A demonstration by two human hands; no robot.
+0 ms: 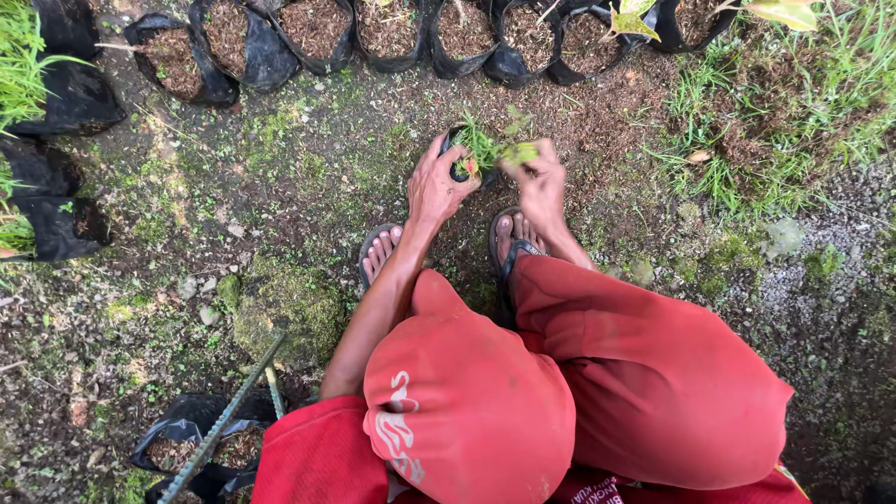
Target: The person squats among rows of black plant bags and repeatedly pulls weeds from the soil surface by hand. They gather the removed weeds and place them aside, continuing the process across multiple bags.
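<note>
The left hand [437,183] is curled around the rim of a small black nursery bag [460,166] on the ground just ahead of the sandalled feet [446,247]; the right hand [537,177] is closed, pinching the green weeds [492,149] sprouting from that bag. Red-trousered knees [560,373] fill the lower view; a row of soil-filled black bags [373,33] lines the top edge; more bags [56,93] sit at far left; mossy soil [280,205] surrounds, with grass [784,121] at right and a metal rod [229,420] at lower left.

Red trousers [653,373]; black grow bags [243,47], brown soil; green weeds [481,147].
</note>
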